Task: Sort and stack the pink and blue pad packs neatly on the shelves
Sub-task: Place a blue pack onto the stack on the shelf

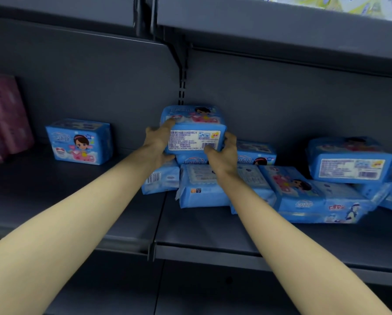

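Both hands clasp 1 glossy blue pack (195,137), a soft, rounded plastic brick with a white label facing out. The left hand (158,144) curls round its left end, the right hand (224,155) round its lower right corner. It is at the top of a loose heap of crinkled packs (204,189) on the matte grey metal shelf (76,201). 1 boxy upright pack (79,142) stands well apart to the left.

Boxes (6,119) far left – lone pack (79,142) right of them; pile (304,196) further right, top pack (193,135) on it.
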The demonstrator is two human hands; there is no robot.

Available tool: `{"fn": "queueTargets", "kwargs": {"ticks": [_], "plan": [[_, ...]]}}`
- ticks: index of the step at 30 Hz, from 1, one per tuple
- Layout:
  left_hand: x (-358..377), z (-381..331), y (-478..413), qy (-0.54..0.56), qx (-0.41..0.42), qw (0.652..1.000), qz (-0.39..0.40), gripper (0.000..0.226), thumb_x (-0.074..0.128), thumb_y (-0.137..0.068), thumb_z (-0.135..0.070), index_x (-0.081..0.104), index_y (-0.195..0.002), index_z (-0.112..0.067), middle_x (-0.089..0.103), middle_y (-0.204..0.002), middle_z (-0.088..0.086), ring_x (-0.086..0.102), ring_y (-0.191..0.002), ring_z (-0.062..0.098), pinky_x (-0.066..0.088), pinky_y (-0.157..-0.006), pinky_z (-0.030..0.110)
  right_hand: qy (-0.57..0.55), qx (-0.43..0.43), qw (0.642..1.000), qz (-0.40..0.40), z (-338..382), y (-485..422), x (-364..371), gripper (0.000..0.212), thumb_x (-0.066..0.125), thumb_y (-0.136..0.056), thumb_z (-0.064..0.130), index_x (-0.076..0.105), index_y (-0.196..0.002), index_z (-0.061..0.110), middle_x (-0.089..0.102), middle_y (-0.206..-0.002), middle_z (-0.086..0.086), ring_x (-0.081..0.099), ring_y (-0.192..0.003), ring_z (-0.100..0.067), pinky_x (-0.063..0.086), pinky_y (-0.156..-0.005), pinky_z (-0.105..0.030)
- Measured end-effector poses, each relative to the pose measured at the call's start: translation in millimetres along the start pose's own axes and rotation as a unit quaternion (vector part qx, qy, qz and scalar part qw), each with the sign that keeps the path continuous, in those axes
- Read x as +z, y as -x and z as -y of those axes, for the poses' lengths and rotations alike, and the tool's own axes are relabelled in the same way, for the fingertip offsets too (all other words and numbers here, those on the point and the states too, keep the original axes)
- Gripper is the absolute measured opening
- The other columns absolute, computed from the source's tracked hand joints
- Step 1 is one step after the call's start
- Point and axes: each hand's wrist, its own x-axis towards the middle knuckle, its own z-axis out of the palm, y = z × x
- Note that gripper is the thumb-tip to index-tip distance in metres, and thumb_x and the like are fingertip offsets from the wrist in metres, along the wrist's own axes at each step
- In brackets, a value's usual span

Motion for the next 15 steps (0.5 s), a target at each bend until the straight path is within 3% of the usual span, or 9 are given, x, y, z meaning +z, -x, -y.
{"fn": "queueTargets", "kwargs": {"ticks": [2,6,10,13,15], "plan": [[-3,-1,4,0.011,-0.012,1.0,-0.004,0.056,0.063,-0.085,-0.04,0.033,-0.126,-0.018,0.057,-0.096,0.004,0.058,-0.081,0.016,0.053,-0.062,0.034,-0.006,0.001,1.0,0.002,3,1,0,0.052,0.058,-0.087,0.0,0.039,-0.133,0.012,0.054,-0.107,0.004,0.053,-0.097,-0.009,0.042,-0.086,-0.019],[-11,-5,9,0.005,-0.028,1.0,-0.012,0.059,0.067,-0.08,-0.041,0.03,-0.12,-0.019,0.057,-0.097,0.004,0.057,-0.083,0.016,0.053,-0.077,0.039,-0.011,0.006,1.0,0.003,7,5,2,0.047,0.058,-0.086,0.0,0.043,-0.129,0.012,0.055,-0.105,0.004,0.053,-0.096,-0.008,0.042,-0.087,-0.02],[-22,-9,22,-0.037,-0.052,0.998,0.021,0.073,0.068,-0.07,-0.053,0.043,-0.131,-0.019,0.061,-0.109,0.005,0.061,-0.088,0.017,0.054,-0.055,0.028,-0.003,0.002,1.0,0.002,6,9,5,0.044,0.059,-0.086,-0.001,0.047,-0.126,0.01,0.058,-0.107,0.002,0.055,-0.098,-0.01,0.046,-0.091,-0.025],[-28,-10,30,-0.079,-0.049,0.995,0.029,0.063,0.058,-0.075,-0.059,0.051,-0.126,-0.022,0.06,-0.099,0.003,0.06,-0.086,0.017,0.051,-0.059,0.029,0.0,-0.012,1.0,0.008,8,12,7,0.047,0.061,-0.085,0.001,0.048,-0.129,0.012,0.06,-0.115,-0.001,0.055,-0.1,-0.01,0.045,-0.089,-0.023],[-32,-14,34,-0.089,-0.047,0.995,0.028,0.047,0.05,-0.082,-0.06,0.058,-0.108,-0.022,0.058,-0.092,0.002,0.058,-0.085,0.018,0.051,-0.069,0.034,0.001,-0.033,0.999,0.007,11,14,9,0.052,0.063,-0.084,0.003,0.046,-0.132,0.013,0.057,-0.123,-0.003,0.054,-0.105,-0.01,0.045,-0.093,-0.024]]}}
